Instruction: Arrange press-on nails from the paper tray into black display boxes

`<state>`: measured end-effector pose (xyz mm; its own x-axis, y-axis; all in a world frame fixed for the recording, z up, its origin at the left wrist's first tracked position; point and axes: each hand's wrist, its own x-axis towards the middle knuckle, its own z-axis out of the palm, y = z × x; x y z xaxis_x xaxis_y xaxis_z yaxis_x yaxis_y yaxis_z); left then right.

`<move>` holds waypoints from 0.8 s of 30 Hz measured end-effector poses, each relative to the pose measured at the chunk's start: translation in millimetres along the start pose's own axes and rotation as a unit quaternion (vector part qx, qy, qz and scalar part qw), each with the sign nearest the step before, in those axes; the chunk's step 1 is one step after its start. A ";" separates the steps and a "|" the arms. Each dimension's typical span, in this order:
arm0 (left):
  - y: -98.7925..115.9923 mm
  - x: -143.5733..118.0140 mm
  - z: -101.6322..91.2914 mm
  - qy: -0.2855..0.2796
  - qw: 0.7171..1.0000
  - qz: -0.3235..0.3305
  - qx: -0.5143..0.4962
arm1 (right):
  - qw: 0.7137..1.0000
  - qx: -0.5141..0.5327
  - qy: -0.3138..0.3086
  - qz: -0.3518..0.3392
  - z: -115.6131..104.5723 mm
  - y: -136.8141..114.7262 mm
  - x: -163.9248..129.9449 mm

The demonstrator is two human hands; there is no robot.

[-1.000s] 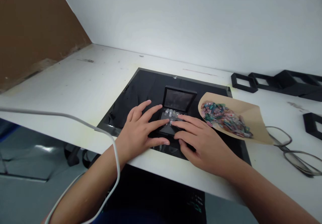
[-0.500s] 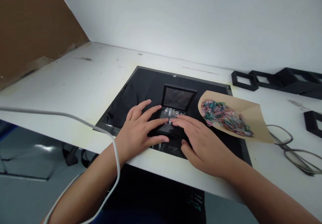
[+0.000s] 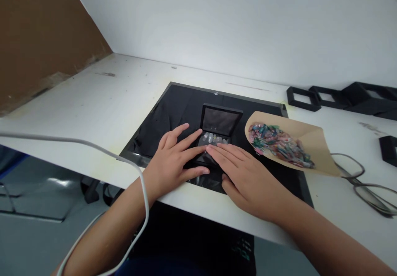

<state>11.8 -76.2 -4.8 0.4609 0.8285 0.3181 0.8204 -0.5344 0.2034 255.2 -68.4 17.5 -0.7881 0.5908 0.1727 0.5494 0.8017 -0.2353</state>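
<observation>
Left hand (image 3: 173,158) spread flat on black mat (image 3: 173,106), right hand (image 3: 245,172) flat, fingers together, covering near part of small black box (image 3: 218,123), pale stones (image 3: 214,138) partly hidden, bare table (image 3: 102,102) left.

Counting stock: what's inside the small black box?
The small black box holds a row of pale stones; the left hand and right hand cover its front part.

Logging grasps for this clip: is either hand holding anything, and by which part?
Nothing is gripped. Both the left hand and right hand lie flat, fingertips resting on the open black box of stones.
</observation>
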 end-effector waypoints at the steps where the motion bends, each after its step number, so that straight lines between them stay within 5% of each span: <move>1: 0.1 -0.1 0.1 0.001 1.000 0.002 0.001 | 1.000 -0.001 -0.001 -0.001 -0.1 -0.5 -0.2; 24: 0.6 -0.2 -1.4 0.003 1.000 0.013 -0.011 | 0.992 0.092 0.089 -0.001 0.9 10.7 6.8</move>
<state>11.8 -77.0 -3.4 0.4801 0.8132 0.3290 0.8002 -0.5596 0.2155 255.6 -55.9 15.3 -0.7185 0.6094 0.3353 0.4755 0.7821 -0.4027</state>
